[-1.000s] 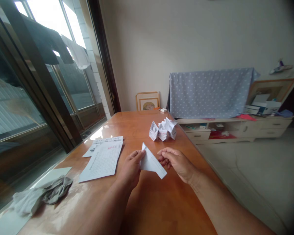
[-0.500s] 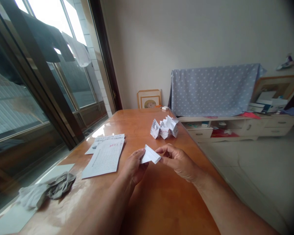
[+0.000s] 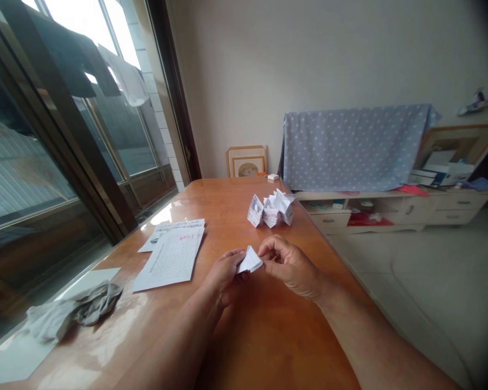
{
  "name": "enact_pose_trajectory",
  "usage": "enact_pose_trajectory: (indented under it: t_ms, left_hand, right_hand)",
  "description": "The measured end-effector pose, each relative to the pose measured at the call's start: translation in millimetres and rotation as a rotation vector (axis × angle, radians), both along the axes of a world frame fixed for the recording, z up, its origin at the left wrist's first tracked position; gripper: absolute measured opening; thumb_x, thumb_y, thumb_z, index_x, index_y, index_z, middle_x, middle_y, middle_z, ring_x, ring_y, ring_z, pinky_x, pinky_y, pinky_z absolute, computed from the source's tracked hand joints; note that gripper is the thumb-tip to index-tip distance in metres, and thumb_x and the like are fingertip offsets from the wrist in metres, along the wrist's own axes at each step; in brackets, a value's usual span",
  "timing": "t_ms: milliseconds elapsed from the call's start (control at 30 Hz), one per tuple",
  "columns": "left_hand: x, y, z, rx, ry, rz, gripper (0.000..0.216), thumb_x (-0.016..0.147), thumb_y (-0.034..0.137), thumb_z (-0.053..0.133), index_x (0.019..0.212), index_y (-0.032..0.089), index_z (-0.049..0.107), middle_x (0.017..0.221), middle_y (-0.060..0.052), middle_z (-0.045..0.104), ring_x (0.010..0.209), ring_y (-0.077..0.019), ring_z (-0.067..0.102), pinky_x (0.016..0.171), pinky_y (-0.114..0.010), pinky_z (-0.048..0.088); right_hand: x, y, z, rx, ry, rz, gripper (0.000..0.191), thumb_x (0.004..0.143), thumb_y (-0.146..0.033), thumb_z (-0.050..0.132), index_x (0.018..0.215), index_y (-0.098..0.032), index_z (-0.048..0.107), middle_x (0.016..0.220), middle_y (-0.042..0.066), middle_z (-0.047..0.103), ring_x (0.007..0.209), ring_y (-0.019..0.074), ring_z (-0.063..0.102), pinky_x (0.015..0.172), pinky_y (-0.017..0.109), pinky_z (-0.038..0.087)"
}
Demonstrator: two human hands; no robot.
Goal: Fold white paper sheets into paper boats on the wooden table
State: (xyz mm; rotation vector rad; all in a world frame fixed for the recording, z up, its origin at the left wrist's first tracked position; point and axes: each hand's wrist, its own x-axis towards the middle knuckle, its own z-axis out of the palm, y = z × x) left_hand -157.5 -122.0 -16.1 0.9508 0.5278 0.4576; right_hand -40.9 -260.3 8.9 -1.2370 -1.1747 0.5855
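Note:
A small folded piece of white paper [image 3: 249,260], roughly triangular now, is held above the table between my two hands. My left hand [image 3: 226,275] grips its left side, thumb on top and fingers underneath. The thumb and forefinger of my right hand [image 3: 289,265] are closed at its right corner, pinching the edge. Beyond my hands stand several folded white paper pieces [image 3: 270,210], with pointed tips and some red and dark print. To the left lie printed paper sheets [image 3: 171,259], stacked unevenly, with a small dark object on the rear ones.
The wooden table [image 3: 228,206] carries a crumpled grey cloth [image 3: 95,303] at the near left, over pale sheets. A small white box [image 3: 273,177] sits at the far end. Sliding glass doors run along the left; a low white cabinet [image 3: 443,211] stands right.
The folded paper has gone from a wider, bent strip to a more compact triangle. My right hand has moved slightly left with its corner, closer to my left hand.

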Motion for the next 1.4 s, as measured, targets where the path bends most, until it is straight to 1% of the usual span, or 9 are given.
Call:
enact_pose_trajectory:
  t_ms: [200,433,533,667,733,867,933,1133,1400]
  left_hand:
    - [-1,-1,-2.8,-0.028,0.023,-0.036,0.018,0.079,0.020,0.073,0.093,0.014,0.063,0.073,-0.001,0.061,0.052,-0.0077,0.053,0.044,-0.017,0.037]
    - [-3,-8,3.7,0.012,0.064,-0.002,0.035,0.076,0.021,0.076,0.106,0.014,0.061,0.077,-0.003,0.063,0.060,-0.0108,0.057,0.052,-0.020,0.042]
    - [-5,-11,8.1,0.120,0.104,0.024,0.043,0.077,0.029,0.076,0.115,0.015,0.061,0.086,-0.005,0.066,0.067,-0.0126,0.060,0.060,-0.023,0.044]
    - [-11,-9,15.7,0.416,0.097,0.060,0.036,0.080,0.032,0.071,0.114,0.019,0.067,0.113,-0.008,0.067,0.070,-0.0098,0.057,0.063,-0.023,0.041]
    - [-16,-9,19.8,0.450,0.034,-0.018,0.036,0.081,0.029,0.067,0.115,0.019,0.068,0.108,-0.007,0.068,0.067,-0.0093,0.054,0.059,-0.023,0.037]
    - [-22,-11,25.6,0.346,-0.029,-0.208,0.037,0.079,0.023,0.061,0.115,0.017,0.067,0.072,0.000,0.058,0.058,-0.0092,0.047,0.056,-0.023,0.032]
    - [-24,-13,27.3,0.317,-0.048,-0.269,0.034,0.079,0.021,0.059,0.112,0.018,0.067,0.072,0.001,0.056,0.060,-0.0099,0.047,0.058,-0.024,0.035]
    - [-25,-15,31.8,0.392,-0.096,-0.419,0.028,0.074,0.014,0.060,0.102,0.019,0.063,0.082,0.000,0.057,0.068,-0.0102,0.048,0.063,-0.023,0.035]
    - [-28,-16,33.8,0.489,-0.123,-0.448,0.017,0.079,0.016,0.060,0.096,0.018,0.060,0.080,0.001,0.055,0.067,-0.0102,0.043,0.063,-0.024,0.033]
  right_hand:
    - [-6,-1,1.1,0.011,-0.033,0.054,0.018,0.083,-0.033,0.074,0.091,-0.022,0.062,0.090,-0.001,0.051,0.073,0.0117,0.047,0.068,0.026,0.042]
    - [-6,-6,4.2,0.008,-0.152,0.012,0.015,0.081,-0.028,0.075,0.086,-0.021,0.063,0.087,-0.002,0.049,0.071,0.0113,0.046,0.066,0.025,0.041]
    - [-2,-10,8.7,-0.035,-0.059,0.063,0.015,0.081,-0.028,0.074,0.085,-0.021,0.061,0.083,-0.002,0.049,0.071,0.0116,0.045,0.066,0.025,0.039]
    - [6,-15,13.1,-0.106,0.164,0.160,0.017,0.083,-0.030,0.072,0.087,-0.021,0.059,0.073,-0.004,0.050,0.061,0.0095,0.042,0.057,0.024,0.033]
    - [8,-16,14.5,-0.115,0.204,0.170,0.016,0.084,-0.030,0.072,0.089,-0.021,0.060,0.070,-0.005,0.052,0.058,0.0088,0.042,0.056,0.024,0.032]
    - [10,-16,17.5,-0.064,0.238,0.158,0.017,0.082,-0.030,0.075,0.088,-0.020,0.063,0.080,-0.002,0.057,0.072,0.0113,0.050,0.069,0.025,0.039]
    - [11,-16,18.6,-0.058,0.238,0.145,0.016,0.082,-0.030,0.075,0.086,-0.020,0.063,0.082,-0.002,0.057,0.074,0.0112,0.049,0.070,0.025,0.039]
    - [13,-16,16.5,-0.100,0.247,0.137,0.015,0.084,-0.030,0.074,0.088,-0.020,0.064,0.071,-0.005,0.050,0.058,0.0072,0.034,0.053,0.023,0.026]
    - [17,-17,15.8,-0.125,0.301,0.196,0.017,0.085,-0.030,0.072,0.090,-0.019,0.060,0.059,-0.008,0.048,0.044,0.0047,0.028,0.045,0.024,0.015]
